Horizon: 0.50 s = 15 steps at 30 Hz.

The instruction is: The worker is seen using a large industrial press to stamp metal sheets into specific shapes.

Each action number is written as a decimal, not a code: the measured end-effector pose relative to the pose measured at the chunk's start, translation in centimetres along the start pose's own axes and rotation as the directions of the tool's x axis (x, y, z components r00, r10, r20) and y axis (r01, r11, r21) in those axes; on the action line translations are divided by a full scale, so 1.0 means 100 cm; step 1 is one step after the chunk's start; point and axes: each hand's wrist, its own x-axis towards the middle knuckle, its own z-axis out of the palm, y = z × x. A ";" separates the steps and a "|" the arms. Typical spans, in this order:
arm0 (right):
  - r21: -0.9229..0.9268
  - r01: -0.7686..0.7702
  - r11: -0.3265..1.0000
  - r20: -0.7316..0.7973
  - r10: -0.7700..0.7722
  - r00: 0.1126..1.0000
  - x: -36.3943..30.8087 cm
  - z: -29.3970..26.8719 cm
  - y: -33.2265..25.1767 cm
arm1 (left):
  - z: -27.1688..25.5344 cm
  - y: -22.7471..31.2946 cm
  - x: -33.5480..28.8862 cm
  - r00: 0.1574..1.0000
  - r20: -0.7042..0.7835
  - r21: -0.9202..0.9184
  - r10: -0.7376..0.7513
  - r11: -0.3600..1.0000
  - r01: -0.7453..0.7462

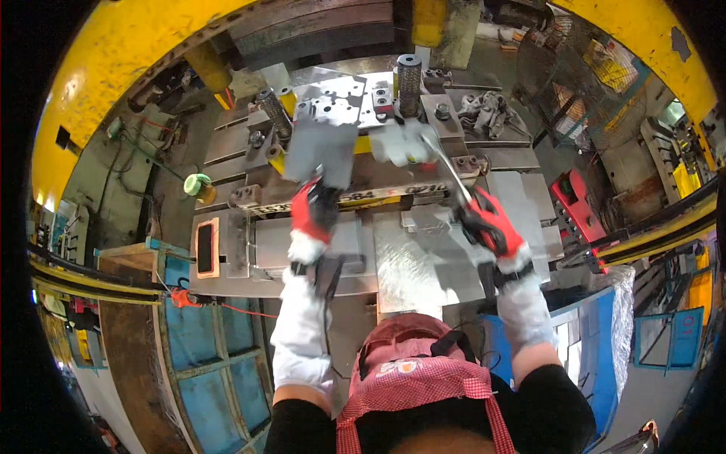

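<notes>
Sheet metal, a flat grey plate (321,151), is pinched at its near edge by the left hand (311,212), which wears a red-and-black glove with a white cuff. The plate is held up over the left part of the press die (355,102), tilted, its far edge near the die's bolted steel block. The right hand (490,223), gloved the same way, is closed around the handle of a thin metal rod (446,170). The rod runs far and left from that fist, and its tip touches a pale blurred piece (404,142) lying at the near edge of the die, just right of the plate.

Two spring-wrapped posts stand on the die: one (409,83) at the far centre, one (272,110) to the left, leaning in the lens. A yellow strip shows beneath the plate along the die's front. Nearer lies the steel bed (408,265), shiny and scuffed, between both forearms in white sleeves. A black rectangular opening (205,247) sits at the bed's left end. A green tape roll (198,184) rests farther left. A red control box (578,204) stands to the right, beside the bed. Grey gloves or rags (488,110) are heaped at the far right of the die. A red checked apron (423,386) fills the near centre. Yellow press frame (98,83) arcs around the far side.
</notes>
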 end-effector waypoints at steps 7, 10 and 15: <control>0.021 -0.240 0.971 -0.154 0.240 0.958 -0.081 -0.035 0.081 | -0.136 -0.030 -0.070 0.993 -0.001 0.238 -0.119 0.964 0.116; -0.001 -0.262 0.965 -0.195 0.257 0.947 -0.070 -0.037 0.105 | -0.166 -0.007 -0.058 0.937 0.058 0.046 -0.345 0.938 0.342; -0.082 -0.306 0.949 -0.233 0.280 0.931 -0.068 -0.033 0.093 | -0.182 -0.015 -0.052 0.815 0.127 -0.343 -0.565 0.746 0.571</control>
